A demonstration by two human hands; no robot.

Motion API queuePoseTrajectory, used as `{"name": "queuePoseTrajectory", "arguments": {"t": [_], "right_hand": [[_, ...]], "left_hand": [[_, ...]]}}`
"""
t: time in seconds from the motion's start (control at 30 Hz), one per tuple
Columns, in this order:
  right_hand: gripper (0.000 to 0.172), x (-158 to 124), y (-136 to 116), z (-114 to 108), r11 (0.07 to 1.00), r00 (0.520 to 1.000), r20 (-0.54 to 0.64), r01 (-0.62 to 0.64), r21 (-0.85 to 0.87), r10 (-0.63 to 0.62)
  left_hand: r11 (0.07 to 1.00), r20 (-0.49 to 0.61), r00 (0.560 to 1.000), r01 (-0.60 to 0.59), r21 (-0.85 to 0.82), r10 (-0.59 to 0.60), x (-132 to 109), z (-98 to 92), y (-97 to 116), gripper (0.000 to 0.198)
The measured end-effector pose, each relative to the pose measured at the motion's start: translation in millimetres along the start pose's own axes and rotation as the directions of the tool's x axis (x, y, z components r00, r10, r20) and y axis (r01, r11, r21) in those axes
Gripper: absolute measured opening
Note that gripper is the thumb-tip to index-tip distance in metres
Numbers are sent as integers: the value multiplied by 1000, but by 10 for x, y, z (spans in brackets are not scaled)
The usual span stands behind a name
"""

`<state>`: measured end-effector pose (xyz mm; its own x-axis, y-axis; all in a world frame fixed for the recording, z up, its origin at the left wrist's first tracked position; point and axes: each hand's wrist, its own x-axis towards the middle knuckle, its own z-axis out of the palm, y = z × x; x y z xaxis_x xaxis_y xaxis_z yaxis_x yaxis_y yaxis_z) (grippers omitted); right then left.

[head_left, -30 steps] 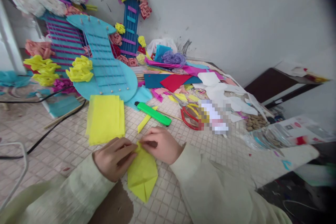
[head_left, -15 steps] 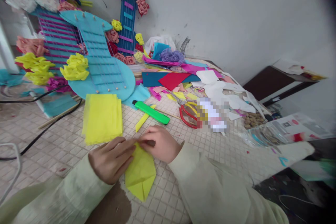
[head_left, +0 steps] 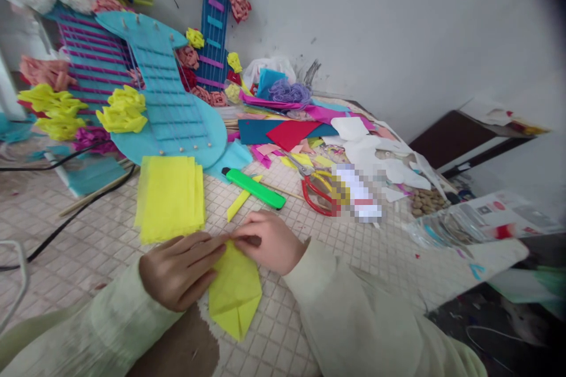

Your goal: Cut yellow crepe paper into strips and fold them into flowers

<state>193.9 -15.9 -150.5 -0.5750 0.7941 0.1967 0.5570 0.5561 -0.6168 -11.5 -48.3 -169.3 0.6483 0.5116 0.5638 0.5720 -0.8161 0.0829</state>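
A folded yellow paper lies on the tiled-pattern table, its lower end creased to a point. At its top edge, my right hand pinches the paper between thumb and index finger. My left hand rests on the paper's upper left, its fingers together and their tips meeting the right fingertips. Just beyond my left hand sits a stack of yellow sheets. A green cutter lies across a narrow yellow strip beyond my hands.
Red-handled scissors lie right of the cutter. Blue guitar-like shapes with paper flowers stand at the back left. Scraps, purple yarn and white pieces cover the back. A black cable crosses the left side.
My left hand has shifted slightly left, uncovering a little more of the folded paper's left side. My right hand keeps its pinch at the top edge.
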Motion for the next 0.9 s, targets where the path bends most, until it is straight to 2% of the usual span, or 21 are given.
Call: {"name": "queuePoseTrajectory", "arguments": {"t": [0.3, 0.5, 0.9], "right_hand": [[14, 11, -13, -15, 1000, 1000, 10, -8, -9, 8], [13, -2, -4, -2, 1000, 1000, -2, -9, 2, 9], [13, 14, -17, -21, 1000, 1000, 7, 0, -1, 0]], "left_hand": [[999, 46, 999, 9, -41, -7, -32, -29, -16, 32], [998, 35, 999, -7, -64, 9, -10, -45, -19, 30], [990, 60, 998, 28, -141, -20, -63, 7, -87, 32]]}}
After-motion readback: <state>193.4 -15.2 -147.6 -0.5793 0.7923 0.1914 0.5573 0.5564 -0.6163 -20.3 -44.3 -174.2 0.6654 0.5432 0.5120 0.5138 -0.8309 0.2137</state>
